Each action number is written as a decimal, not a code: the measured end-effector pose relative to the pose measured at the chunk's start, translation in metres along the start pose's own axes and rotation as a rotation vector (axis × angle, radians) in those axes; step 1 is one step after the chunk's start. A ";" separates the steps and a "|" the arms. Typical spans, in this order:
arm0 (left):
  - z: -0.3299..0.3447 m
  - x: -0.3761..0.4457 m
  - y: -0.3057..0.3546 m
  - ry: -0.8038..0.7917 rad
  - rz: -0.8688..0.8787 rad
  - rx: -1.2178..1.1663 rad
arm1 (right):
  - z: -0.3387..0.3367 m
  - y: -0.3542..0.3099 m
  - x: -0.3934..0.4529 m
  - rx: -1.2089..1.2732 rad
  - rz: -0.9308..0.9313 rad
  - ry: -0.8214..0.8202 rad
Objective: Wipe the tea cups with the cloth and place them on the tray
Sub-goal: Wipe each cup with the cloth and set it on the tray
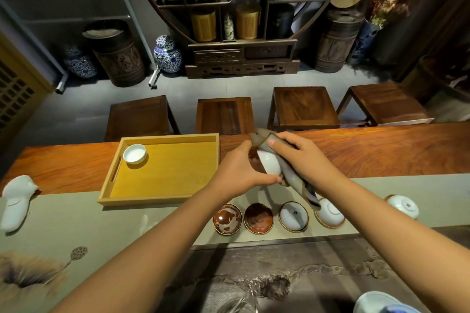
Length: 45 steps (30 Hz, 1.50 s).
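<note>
My left hand (239, 170) grips a tea cup (268, 163), white outside and brown inside, held on its side above the table. My right hand (304, 154) presses a grey-brown cloth (296, 180) against the cup, and the cloth's tail hangs down to the right. One white cup (135, 154) stands upright in the far left corner of the yellow wooden tray (162, 197). Below my hands a row of cups sits on the grey runner: two brown-glazed ones (227, 218) (258, 218) upright and two white ones (293, 216) (330, 214) upside down. Another upturned white cup (403, 206) lies farther right.
A white pitcher-like vessel (16, 202) lies at the left table edge. Several wooden stools (225, 115) stand beyond the long wooden table (381, 150). A dark carved tea board (305, 269) fills the near side, with a glass vessel (239, 303) at the bottom edge.
</note>
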<state>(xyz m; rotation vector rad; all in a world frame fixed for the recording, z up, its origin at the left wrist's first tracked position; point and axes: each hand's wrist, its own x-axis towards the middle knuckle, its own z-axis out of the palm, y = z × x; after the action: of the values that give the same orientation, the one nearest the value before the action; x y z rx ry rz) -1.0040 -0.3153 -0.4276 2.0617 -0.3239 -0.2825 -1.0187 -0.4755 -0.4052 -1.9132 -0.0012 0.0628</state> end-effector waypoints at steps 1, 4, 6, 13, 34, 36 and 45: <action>0.000 0.000 0.000 -0.009 -0.001 0.011 | -0.002 0.002 0.001 0.012 0.031 -0.005; 0.001 -0.001 -0.002 -0.030 0.001 -0.009 | -0.008 0.008 0.004 0.103 0.153 -0.048; 0.001 -0.001 -0.002 -0.042 0.014 -0.043 | -0.012 0.012 0.005 0.176 0.249 -0.059; -0.002 0.000 0.001 -0.027 0.014 -0.172 | -0.012 0.018 0.007 0.113 0.414 -0.055; -0.014 0.002 -0.012 0.123 -0.161 -0.301 | 0.013 0.003 0.004 0.312 0.214 -0.057; -0.014 0.003 -0.012 0.124 -0.189 -0.339 | 0.020 0.003 0.003 0.315 0.208 -0.034; -0.031 -0.001 -0.021 0.004 -0.240 -0.639 | 0.038 0.005 0.008 0.436 0.211 -0.033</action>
<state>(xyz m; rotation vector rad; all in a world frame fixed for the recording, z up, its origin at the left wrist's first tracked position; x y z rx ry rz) -0.9925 -0.2804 -0.4307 1.4643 0.0262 -0.4602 -1.0129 -0.4413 -0.4233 -1.4708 0.1786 0.2193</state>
